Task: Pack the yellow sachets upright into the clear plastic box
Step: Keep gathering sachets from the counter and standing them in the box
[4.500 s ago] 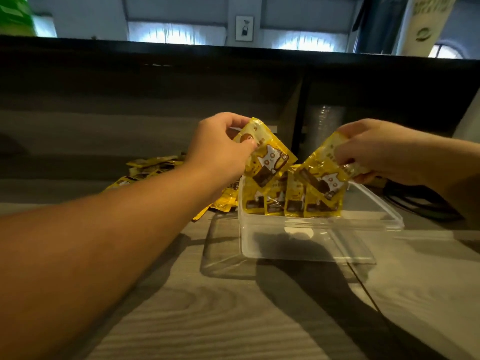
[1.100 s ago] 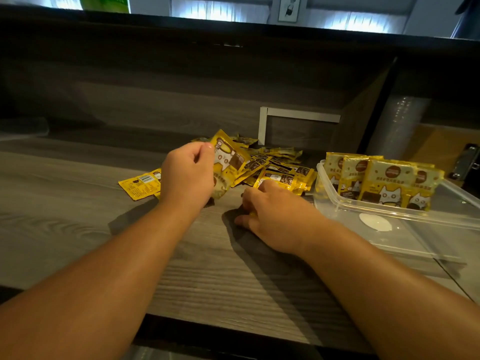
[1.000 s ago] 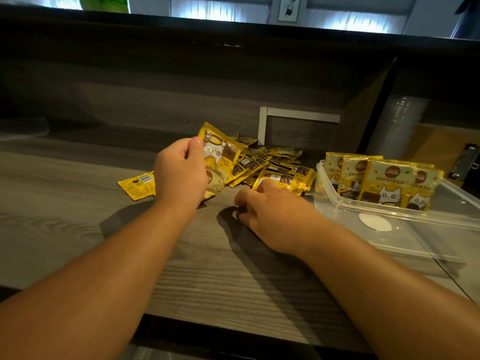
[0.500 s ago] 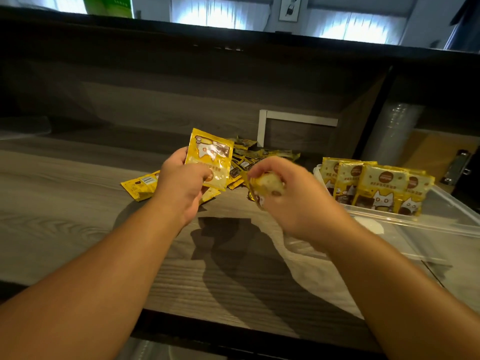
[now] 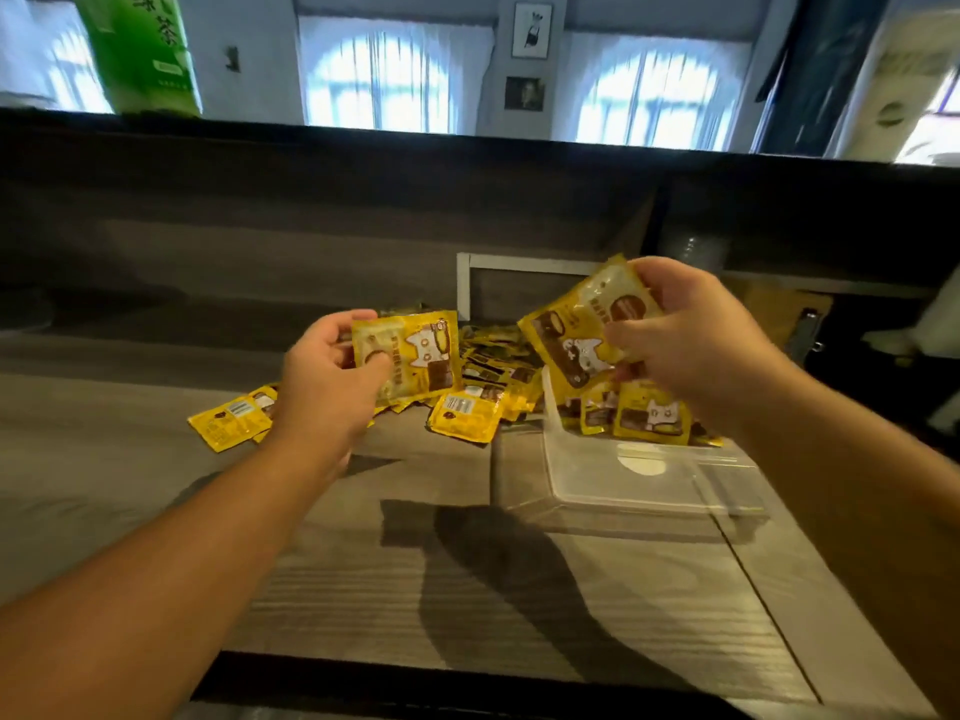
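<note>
One yellow cat-printed foil sachet [image 5: 584, 324] was pinched in the right hand [image 5: 691, 340] above the clear plastic box [image 5: 649, 480] on the grey wood-grain worktop [image 5: 467, 589]; another sachet [image 5: 415, 356] was gripped by the left hand [image 5: 327, 387]. Each would best be turned upright and slid tight against the standing row [image 5: 644, 415].

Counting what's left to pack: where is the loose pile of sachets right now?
In the head view, the loose pile lies on the wooden counter, just left of the clear plastic box and behind the left hand.
</note>
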Demonstrator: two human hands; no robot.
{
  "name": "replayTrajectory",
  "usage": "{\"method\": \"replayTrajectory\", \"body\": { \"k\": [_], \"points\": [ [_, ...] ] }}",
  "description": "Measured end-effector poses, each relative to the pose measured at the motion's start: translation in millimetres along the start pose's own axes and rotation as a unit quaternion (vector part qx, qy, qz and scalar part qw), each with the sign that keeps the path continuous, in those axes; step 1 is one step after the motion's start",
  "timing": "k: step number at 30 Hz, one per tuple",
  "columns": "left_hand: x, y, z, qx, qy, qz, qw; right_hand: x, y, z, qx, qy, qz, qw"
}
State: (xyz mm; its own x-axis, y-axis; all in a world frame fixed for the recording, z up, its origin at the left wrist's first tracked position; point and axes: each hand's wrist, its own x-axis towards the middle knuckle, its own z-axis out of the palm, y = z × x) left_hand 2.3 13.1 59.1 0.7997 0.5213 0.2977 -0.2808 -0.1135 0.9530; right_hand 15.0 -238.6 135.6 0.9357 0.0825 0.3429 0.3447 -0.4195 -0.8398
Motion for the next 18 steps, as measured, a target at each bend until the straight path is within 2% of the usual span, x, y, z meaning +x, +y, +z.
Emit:
{"method": "replayTrajectory", "body": {
  "k": [4,9,13,18],
  "points": [
    [-3.4,30.2,24.5,0.006,-0.054,0.012,0.998,16.3,19.0,-31.0,-0.057,0.019,0.005,0.998],
    [-12.3,61.6,73.2,0.028,-0.147,0.032,0.988,33.3,50.9,-58.0,-0.116,0.000,0.034,0.993],
    [-19.0,67.1,114.0,0.103,-0.225,0.038,0.968,40.9,73.8,-69.4,-0.168,-0.021,0.027,0.985],
    [-14.5,65.5,149.1,0.189,-0.268,0.072,0.942,45.9,88.3,-71.3,-0.230,-0.053,-0.017,0.972]
  ]
}}
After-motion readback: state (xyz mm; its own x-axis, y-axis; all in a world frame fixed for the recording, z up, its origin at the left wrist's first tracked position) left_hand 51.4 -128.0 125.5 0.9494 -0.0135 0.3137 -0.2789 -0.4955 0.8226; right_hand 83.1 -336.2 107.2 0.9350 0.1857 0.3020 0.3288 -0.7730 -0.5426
